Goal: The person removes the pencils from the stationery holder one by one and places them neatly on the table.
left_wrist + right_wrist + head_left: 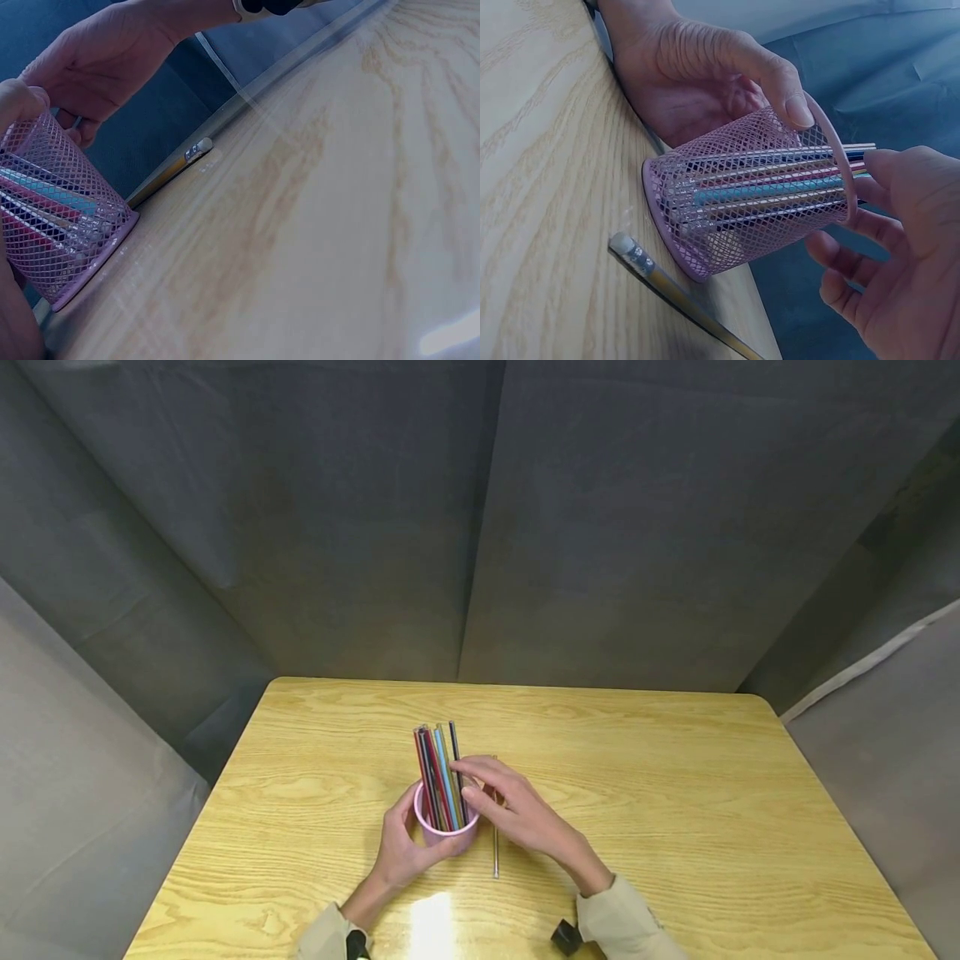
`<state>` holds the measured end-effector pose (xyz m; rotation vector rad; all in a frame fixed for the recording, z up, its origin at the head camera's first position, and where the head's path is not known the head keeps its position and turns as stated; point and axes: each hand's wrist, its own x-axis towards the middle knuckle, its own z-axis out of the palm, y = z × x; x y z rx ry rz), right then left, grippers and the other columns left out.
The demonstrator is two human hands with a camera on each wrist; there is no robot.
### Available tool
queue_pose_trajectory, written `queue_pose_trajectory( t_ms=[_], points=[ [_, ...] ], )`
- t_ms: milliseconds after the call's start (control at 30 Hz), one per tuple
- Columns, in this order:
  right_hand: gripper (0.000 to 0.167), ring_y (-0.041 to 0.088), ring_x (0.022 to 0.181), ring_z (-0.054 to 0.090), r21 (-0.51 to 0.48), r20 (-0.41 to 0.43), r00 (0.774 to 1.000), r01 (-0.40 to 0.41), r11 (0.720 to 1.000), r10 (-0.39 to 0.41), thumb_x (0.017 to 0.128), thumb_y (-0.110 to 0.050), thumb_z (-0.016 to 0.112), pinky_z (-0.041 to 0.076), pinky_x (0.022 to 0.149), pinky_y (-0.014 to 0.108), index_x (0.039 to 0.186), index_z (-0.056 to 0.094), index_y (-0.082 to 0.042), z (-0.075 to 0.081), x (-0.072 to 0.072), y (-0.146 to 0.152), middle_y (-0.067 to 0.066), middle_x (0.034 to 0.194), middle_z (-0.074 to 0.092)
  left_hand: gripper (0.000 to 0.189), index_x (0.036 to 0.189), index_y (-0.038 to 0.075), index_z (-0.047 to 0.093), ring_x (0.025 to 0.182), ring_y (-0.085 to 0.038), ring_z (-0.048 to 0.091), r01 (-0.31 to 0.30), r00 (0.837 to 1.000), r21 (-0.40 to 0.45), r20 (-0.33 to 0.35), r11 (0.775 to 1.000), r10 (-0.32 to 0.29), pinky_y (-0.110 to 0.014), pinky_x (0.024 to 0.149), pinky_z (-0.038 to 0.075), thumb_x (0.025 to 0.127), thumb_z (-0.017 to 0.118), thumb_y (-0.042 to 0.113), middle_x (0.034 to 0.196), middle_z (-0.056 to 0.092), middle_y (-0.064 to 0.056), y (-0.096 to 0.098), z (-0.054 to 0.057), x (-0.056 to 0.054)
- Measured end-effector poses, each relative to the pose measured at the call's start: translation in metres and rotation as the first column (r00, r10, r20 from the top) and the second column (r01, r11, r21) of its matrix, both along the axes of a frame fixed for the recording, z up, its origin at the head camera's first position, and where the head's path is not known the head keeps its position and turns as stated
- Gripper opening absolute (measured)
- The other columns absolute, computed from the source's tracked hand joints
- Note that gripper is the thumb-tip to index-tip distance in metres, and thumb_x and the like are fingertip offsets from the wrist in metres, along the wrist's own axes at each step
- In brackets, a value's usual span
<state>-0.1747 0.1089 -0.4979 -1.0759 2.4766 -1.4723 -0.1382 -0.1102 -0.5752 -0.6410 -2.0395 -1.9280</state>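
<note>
A pink mesh pencil cup (450, 842) stands on the table with several colored pencils (438, 777) upright in it. My left hand (401, 847) holds the cup from the left, thumb across its near side and fingers round the far side. My right hand (517, 806) is at the cup's right rim, thumb and forefinger apart, fingertips right at a dark pencil (453, 739) that leans apart from the bunch. In the right wrist view the fingers are loosely bent beside the rim. A gold pencil (667, 289) with a white eraser lies beside the cup, partly under the right hand.
The wood-grain table (675, 793) extends widely on both sides, with grey curtains (360, 527) behind it and at its sides. A small black block (566, 937) shows by the right sleeve. Light glares off the near edge.
</note>
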Motion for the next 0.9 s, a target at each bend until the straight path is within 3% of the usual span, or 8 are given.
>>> queue_pose_trajectory(
  t_ms=[300,433,900],
  points=[
    [0.036,0.017,0.122,0.063,-0.017,-0.087,0.996,0.035,0.999,-0.036,0.107,-0.021,0.061,0.059,0.097,0.038,0.142,0.064,-0.017,0.007,-0.001,0.003,-0.001,0.142,0.064,0.082,0.147,0.007,0.054,0.123,-0.031,0.065,0.006,1.000,0.010,-0.016,1.000,-0.006,-0.035,0.111,0.051,0.074,0.090,0.009,0.135,0.065,-0.024,0.000,-0.001,-0.001],
    [0.033,0.012,0.102,0.065,-0.029,-0.127,0.991,0.036,0.999,-0.039,0.105,-0.015,0.063,0.061,0.080,0.029,0.138,0.067,-0.016,0.009,-0.001,0.003,0.000,0.135,0.067,0.082,0.147,0.008,0.055,0.124,-0.031,0.065,0.011,1.000,0.017,-0.009,1.000,-0.011,-0.036,0.112,0.051,0.074,0.091,0.010,0.135,0.064,-0.027,0.000,0.000,0.000],
    [0.025,0.007,0.081,0.059,-0.052,-0.182,0.982,0.040,0.998,-0.049,0.102,-0.009,0.068,0.055,0.065,0.024,0.126,0.073,-0.013,0.015,-0.001,0.006,0.004,0.119,0.074,0.082,0.146,0.010,0.056,0.122,-0.031,0.066,0.004,1.000,0.022,0.003,1.000,-0.004,-0.035,0.110,0.052,0.072,0.091,0.010,0.134,0.067,-0.020,0.000,-0.001,-0.001]
  ],
)
